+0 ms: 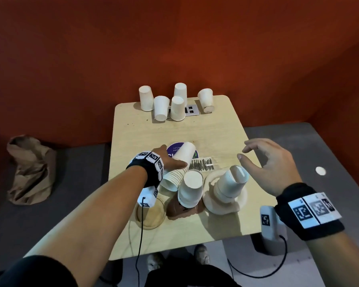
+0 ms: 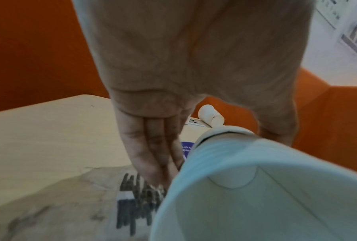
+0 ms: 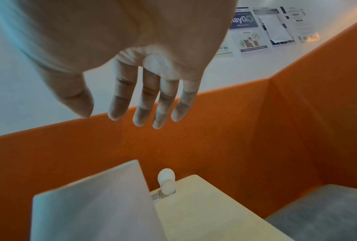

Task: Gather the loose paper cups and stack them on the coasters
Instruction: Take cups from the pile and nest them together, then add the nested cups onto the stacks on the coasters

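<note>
My left hand [image 1: 174, 164] grips a tilted stack of white paper cups [image 1: 180, 162] over a purple coaster [image 1: 171, 151]; in the left wrist view the fingers [image 2: 153, 159] lie along the stack [image 2: 256, 187], its open mouth towards the camera. Two upside-down stacks stand close by, one [image 1: 190, 189] on a brown coaster [image 1: 180, 212], one [image 1: 230, 183] on a cream coaster [image 1: 224, 206]. My right hand [image 1: 263, 158] hovers open and holds nothing, just right of the cream coaster's stack [image 3: 95, 203]. Several loose cups [image 1: 177, 108] stand upside down at the table's far end.
A round wooden coaster [image 1: 151, 214] lies bare at the near left, a striped card [image 1: 202, 164] behind the stacks. A socket panel [image 1: 192, 110] sits among the far cups. A crumpled brown paper bag [image 1: 29, 168] rests on the left bench. Orange walls enclose the table [image 1: 216, 131].
</note>
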Demonstrator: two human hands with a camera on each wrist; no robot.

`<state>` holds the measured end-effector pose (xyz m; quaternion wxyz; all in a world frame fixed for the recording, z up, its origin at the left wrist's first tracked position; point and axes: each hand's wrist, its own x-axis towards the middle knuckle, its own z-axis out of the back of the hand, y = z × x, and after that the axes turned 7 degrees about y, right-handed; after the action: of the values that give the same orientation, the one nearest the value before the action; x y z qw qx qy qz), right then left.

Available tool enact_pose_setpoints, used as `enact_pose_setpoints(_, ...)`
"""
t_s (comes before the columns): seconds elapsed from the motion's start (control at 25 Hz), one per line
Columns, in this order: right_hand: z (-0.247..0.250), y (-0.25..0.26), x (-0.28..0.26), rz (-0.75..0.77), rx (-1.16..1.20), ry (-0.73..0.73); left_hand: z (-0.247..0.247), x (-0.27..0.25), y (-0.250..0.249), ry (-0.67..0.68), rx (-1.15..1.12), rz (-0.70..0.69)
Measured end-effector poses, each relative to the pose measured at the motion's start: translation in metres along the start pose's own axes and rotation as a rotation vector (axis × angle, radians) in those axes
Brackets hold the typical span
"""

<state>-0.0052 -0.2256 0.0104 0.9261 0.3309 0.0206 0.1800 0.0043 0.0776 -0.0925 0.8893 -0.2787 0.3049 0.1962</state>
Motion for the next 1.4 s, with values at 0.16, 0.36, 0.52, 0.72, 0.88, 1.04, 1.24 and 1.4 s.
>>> enact_pose_setpoints(0.16, -0.002, -0.017, -0.004, 0.004, 0.045, 0.016, -0.005, 0.004, 0.0, 0.028, -0.009, -0.066)
enact_pose_setpoints(0.36, 0.001, -0.02, 0.014, 0.086, 0.063, 0.022, 0.013, -0.029, 0.024, -0.054, -0.131, -0.052)
enact_pose_setpoints(0.52, -0.003, -0.009, 0.031, 0.179, 0.132, 0.093, 0.011, -0.085, 0.057, -0.191, -0.316, -0.06)
enact_pose_setpoints(0.72, -0.014, 0.003, 0.041, 0.27, 0.149, 0.192, -0.021, -0.139, 0.079, -0.249, -0.467, -0.065)
enact_pose_setpoints(0.88, -0.022, 0.012, 0.047, 0.33, 0.119, 0.251, -0.044, -0.147, 0.093, -0.286, -0.588, -0.061)
enact_pose_setpoints(1.04, -0.029, 0.014, 0.053, 0.36, 0.067, 0.275, -0.051, -0.147, 0.094, -0.27, -0.603, -0.127)
enact_pose_setpoints(1.24, -0.029, 0.01, 0.053, 0.366, 0.083, 0.289, -0.055, -0.147, 0.09, -0.252, -0.497, -0.184)
enact_pose_setpoints(1.4, -0.024, 0.004, 0.052, 0.365, 0.084, 0.281, -0.056, -0.148, 0.091, -0.249, -0.467, -0.191)
